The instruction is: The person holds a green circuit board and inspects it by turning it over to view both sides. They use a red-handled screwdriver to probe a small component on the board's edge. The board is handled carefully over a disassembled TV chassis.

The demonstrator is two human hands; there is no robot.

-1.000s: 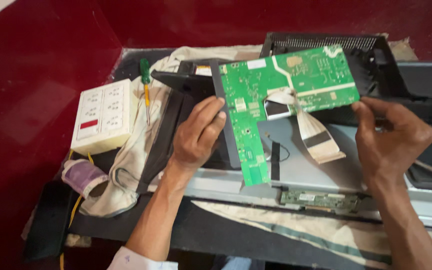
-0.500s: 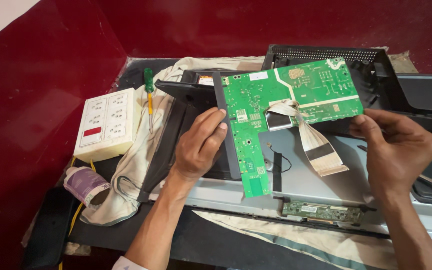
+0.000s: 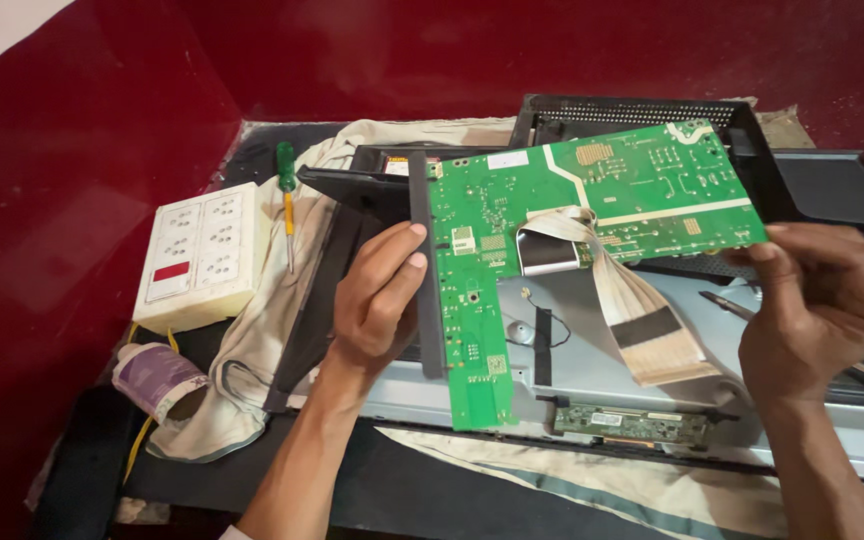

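A large green circuit board [image 3: 592, 215], L-shaped, is lifted and tilted above a grey metal panel [image 3: 592, 345]. My left hand [image 3: 377, 300] grips its left edge along a dark plastic strip. My right hand [image 3: 822, 305] holds the board's right edge. A wide flat beige ribbon cable [image 3: 637, 310] runs from the middle of the board down to the panel. A small narrow green board [image 3: 632, 425] sits at the panel's front edge.
A white multi-socket extension box [image 3: 197, 255] lies at the left, a green-handled screwdriver [image 3: 287, 195] beside it on a beige cloth [image 3: 252, 330]. A black vented plastic cover [image 3: 632, 115] sits behind the board. A grey tape roll [image 3: 157, 380] lies front left. Red floor surrounds everything.
Both hands have raised and tilted the green board a little more upright; the ribbon cable hangs more stretched beneath it.
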